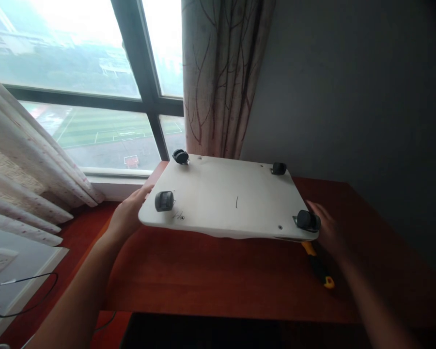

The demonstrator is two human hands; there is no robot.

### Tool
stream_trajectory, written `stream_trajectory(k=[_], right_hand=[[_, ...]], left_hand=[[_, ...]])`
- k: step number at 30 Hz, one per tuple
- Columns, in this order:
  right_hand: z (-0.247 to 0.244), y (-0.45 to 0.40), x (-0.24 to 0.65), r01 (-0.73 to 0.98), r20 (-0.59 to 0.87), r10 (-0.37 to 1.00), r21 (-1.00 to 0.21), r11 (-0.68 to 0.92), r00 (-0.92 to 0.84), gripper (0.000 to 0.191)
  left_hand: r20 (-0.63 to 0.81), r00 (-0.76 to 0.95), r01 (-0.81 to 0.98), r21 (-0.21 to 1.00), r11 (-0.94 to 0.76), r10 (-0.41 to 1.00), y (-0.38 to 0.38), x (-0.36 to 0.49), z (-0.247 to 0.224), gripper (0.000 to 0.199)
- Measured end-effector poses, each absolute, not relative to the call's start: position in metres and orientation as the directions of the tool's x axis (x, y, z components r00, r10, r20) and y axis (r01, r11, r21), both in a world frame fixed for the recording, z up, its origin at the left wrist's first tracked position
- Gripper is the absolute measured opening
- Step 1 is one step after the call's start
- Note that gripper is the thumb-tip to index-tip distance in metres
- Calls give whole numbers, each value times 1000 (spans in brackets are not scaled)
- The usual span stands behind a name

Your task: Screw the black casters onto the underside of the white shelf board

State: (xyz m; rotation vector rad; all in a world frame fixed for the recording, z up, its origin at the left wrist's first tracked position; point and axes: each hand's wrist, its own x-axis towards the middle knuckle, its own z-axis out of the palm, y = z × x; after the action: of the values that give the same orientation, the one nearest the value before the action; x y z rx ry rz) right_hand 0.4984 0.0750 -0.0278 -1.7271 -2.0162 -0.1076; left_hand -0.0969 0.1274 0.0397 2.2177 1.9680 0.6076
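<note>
A white board with rounded corners and four-sided shape faces me, its caster side up. Black swivel casters sit near its corners, such as the front left caster and the front right caster. My left hand grips the board's left side, its fingertips hidden behind the edge. On the opposite side, my right hand, somewhat blurred, has its fingers against the right edge by a caster. Whatever is under the board is hidden. A tool with a black-and-yellow handle pokes out beneath the front right corner.
The reddish-brown wooden table carries all this. Behind it are a patterned curtain and a grey wall. A window lies at the left. Below it, a socket has a black cable.
</note>
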Motion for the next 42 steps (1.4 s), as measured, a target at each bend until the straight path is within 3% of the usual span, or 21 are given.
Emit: stream_trajectory(k=[3,11,27,34,42], right_hand=[[-25,89,502,954,438,892,-206,218,-110,53],[-29,99,502,953,530,837,-160,257,-137,49],[-22,102,501,949,479,866,-182,258,-144,51],[-9,114,488,923,502,835,-165,348,-225,49],[-2,119,484,895,526,815,-202,397,-243,46]], left_hand=[[233,108,932,315,-180,966,148,-97,42,58],[351,38,964,234,-126,936,162,-91,40,46],[426,167,949,174,-261,889,167,-100,34,46],[484,235,906,206,-371,843,175,-109,27,46],[510,229,812,369,-452,829,179,-107,31,43]])
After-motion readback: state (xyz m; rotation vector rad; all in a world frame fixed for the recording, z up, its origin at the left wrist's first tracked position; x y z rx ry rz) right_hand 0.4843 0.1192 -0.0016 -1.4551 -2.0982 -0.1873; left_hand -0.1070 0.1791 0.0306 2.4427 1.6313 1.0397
